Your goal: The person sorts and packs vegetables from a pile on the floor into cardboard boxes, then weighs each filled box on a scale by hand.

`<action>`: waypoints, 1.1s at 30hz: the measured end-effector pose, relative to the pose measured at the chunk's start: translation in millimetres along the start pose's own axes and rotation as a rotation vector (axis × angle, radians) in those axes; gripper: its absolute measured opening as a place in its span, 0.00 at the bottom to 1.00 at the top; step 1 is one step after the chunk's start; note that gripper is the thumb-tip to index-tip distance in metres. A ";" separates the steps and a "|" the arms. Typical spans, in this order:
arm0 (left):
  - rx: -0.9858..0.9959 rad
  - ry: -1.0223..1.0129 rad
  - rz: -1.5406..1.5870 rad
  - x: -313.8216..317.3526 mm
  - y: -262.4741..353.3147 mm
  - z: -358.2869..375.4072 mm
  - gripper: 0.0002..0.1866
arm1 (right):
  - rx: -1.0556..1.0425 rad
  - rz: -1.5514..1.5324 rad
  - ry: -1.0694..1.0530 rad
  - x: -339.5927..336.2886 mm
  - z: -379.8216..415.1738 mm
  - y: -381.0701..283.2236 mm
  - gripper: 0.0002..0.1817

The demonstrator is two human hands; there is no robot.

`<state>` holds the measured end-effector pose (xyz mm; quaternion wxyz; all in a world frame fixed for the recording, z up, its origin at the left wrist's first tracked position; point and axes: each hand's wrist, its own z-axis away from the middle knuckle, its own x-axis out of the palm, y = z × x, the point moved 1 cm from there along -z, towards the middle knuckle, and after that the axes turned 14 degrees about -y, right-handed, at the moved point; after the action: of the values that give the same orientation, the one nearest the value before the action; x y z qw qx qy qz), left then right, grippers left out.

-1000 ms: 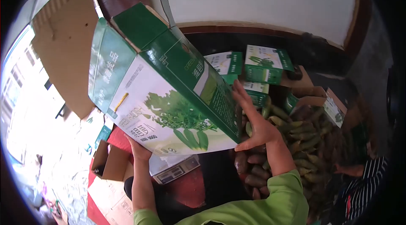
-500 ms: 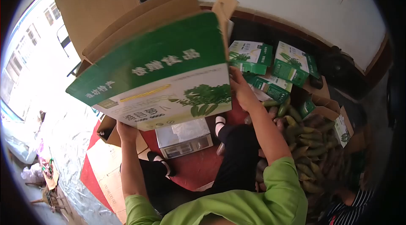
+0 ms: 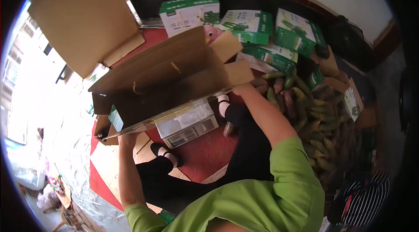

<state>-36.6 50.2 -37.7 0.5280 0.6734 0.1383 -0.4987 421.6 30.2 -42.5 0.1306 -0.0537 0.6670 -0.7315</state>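
Box (image 3: pixel 174 79) now turned open side up, brown flaps spread; a second ago its green printed face was toward me. It sits over the scale (image 3: pixel 187 127). Left hand (image 3: pixel 126 138) grips the lower corner, right hand (image 3: pixel 242 89) the far edge. Ready for filling from the radish pile (image 3: pixel 314 123).

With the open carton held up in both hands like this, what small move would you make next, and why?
Probably lower the open carton onto the weighing scale just beneath it. The left hand grips its lower corner and the right hand its far side, so it hangs in the air, flaps open and the inside showing, with the pile of radishes beside it.
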 end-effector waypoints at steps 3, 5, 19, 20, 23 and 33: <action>-0.120 -0.100 0.546 18.8 -17.9 -0.1 0.25 | 0.036 0.039 0.020 0.8 14.0 27.4 0.21; -0.118 -0.150 0.796 26.8 -23.8 -5.6 0.21 | 0.060 0.060 0.047 5.2 11.5 42.3 0.21; -0.396 -0.149 1.329 56.5 -83.8 -0.7 0.21 | 0.150 -0.358 0.035 12.7 -49.5 116.4 0.12; -0.408 -0.134 1.332 55.6 -84.1 1.3 0.20 | 0.064 -0.829 -0.017 14.9 -49.5 118.9 0.09; -0.463 -0.076 1.358 42.3 -72.0 5.8 0.19 | 0.397 -0.532 0.246 17.8 -52.4 104.4 0.16; 0.169 0.369 0.060 -17.5 57.9 11.8 0.21 | 0.329 -0.088 0.336 16.3 -64.3 92.3 0.11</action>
<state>-9.7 22.8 10.5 0.4503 0.7989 0.1701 -0.3607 400.7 80.8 -142.1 -0.0075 0.0619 0.5483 -0.8339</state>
